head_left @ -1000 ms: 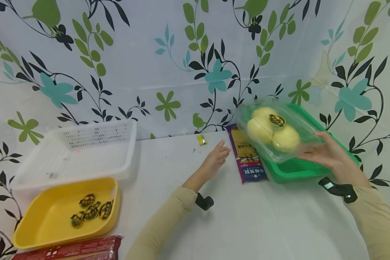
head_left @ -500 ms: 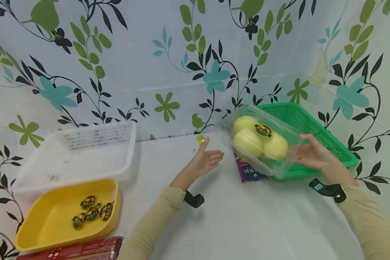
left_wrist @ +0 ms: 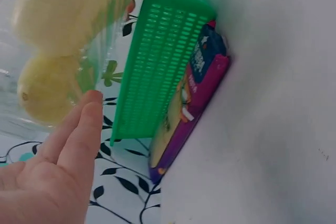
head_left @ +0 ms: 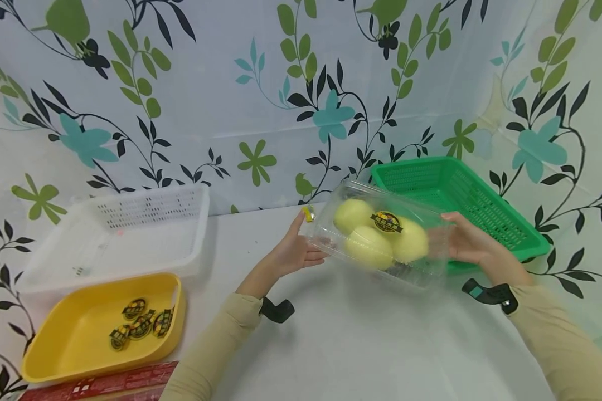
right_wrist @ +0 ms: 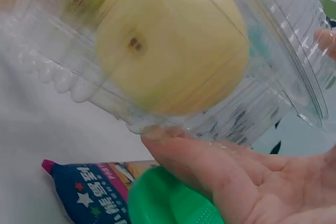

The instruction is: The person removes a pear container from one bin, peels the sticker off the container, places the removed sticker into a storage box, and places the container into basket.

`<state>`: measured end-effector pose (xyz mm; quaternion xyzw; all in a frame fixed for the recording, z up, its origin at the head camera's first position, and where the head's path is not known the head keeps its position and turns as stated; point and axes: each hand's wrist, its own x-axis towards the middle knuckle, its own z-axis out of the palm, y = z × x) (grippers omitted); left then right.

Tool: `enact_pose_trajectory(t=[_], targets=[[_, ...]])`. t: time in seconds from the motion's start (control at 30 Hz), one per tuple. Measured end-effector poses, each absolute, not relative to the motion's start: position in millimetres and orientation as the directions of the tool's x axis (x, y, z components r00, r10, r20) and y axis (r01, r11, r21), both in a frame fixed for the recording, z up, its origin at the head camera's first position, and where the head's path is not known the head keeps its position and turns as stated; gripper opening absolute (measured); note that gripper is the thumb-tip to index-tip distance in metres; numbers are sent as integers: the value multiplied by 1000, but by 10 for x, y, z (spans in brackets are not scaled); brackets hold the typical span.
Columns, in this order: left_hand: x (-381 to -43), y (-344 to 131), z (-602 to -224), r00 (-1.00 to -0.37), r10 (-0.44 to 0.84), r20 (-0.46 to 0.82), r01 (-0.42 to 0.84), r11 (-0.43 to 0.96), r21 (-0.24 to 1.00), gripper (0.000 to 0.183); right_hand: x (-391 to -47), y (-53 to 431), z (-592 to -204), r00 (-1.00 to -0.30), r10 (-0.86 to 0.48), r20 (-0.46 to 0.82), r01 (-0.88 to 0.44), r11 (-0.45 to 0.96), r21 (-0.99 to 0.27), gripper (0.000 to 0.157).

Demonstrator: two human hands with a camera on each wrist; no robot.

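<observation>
A clear plastic box (head_left: 326,214) is held tilted above the table in the head view. Inside it are 3 round pale-yellow fruits (head_left: 368,248), and a black-and-gold sticker (head_left: 387,221) is on its top. My right hand (head_left: 469,242) grips the box's right end; in the right wrist view its fingers (right_wrist: 194,166) lie under the box and the thumb is up on the far side. My left hand (head_left: 291,253) is at the box's left end, fingers straight and thumb raised. From the left wrist view I cannot tell whether those fingertips (left_wrist: 93,98) press on the plastic.
Behind the box stands a green basket (head_left: 501,223), with a pasta packet (left_wrist: 184,103) beside it. A small yellow sachet (head_left: 308,214) lies at the back. On the left are a white basket (head_left: 200,223), a yellow tray (head_left: 55,334) with several stickers, and a red packet (head_left: 105,381).
My right hand has carried the box left and nearer, away from over the green basket. My left hand has shifted left and turned palm toward the box, which now reaches its fingers.
</observation>
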<state>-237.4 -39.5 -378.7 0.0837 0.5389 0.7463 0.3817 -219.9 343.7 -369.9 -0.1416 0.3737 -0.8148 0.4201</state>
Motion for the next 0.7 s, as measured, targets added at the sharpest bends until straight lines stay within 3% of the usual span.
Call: enact_pose_trajectory(t=[0.17,0.3,0.4,0.53,0.7], targets=[[-2228,-556,-3725,-725,634,-272,-314,47,948,103,-2231,3256,-3673,-621,-770,-143,547,-295,-783,47],[-2098,-640,-3690,-744,606,-282,-281,100,955,97,-2228,3139,-3661,-626,-760,-176,543,-262,-798,44],[-2010,-707,-3674,-740,602,-300,-301,103,948,88,-2225,3041,-3637,-623,-757,-197,531,-224,-817,60],[-1912,-793,-3689,-735,606,-303,-316,89,944,79,-2209,2925,-3608,-678,-694,-243,467,-152,-871,87],[-1805,-914,-3781,-766,564,-309,-336,58,940,72,-2188,2770,-3625,-736,-602,-309,434,-71,-898,91]])
